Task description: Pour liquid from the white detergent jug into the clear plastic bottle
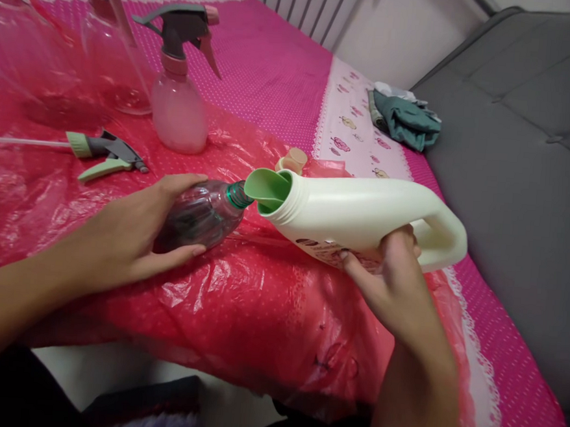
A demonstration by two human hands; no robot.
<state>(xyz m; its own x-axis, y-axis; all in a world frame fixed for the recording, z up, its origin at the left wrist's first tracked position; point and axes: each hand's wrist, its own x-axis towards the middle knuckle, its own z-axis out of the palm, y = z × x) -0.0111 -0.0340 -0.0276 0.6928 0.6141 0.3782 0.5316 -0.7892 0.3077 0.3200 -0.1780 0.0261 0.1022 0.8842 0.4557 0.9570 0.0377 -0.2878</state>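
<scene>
My left hand [150,230] is wrapped round a clear plastic bottle [205,214] with a green threaded neck, tilted toward the right. In my right hand [392,279] is a cream detergent jug [363,209], gripped by its handle side and lying nearly level. The jug's green pouring spout [267,186] meets the bottle's mouth; whether liquid flows I cannot tell. A spray trigger head [106,152], grey and light green with a long tube, lies left of my left hand. Behind the jug's mouth sits a beige cap [293,159].
A filled pink spray bottle [179,112] stands at the back, beside two larger clear spray bottles [112,65] [23,52]. Red plastic sheeting [241,288] covers the pink table cloth [271,63]. Folded green cloth [406,118] lies near the grey padded headboard [527,159].
</scene>
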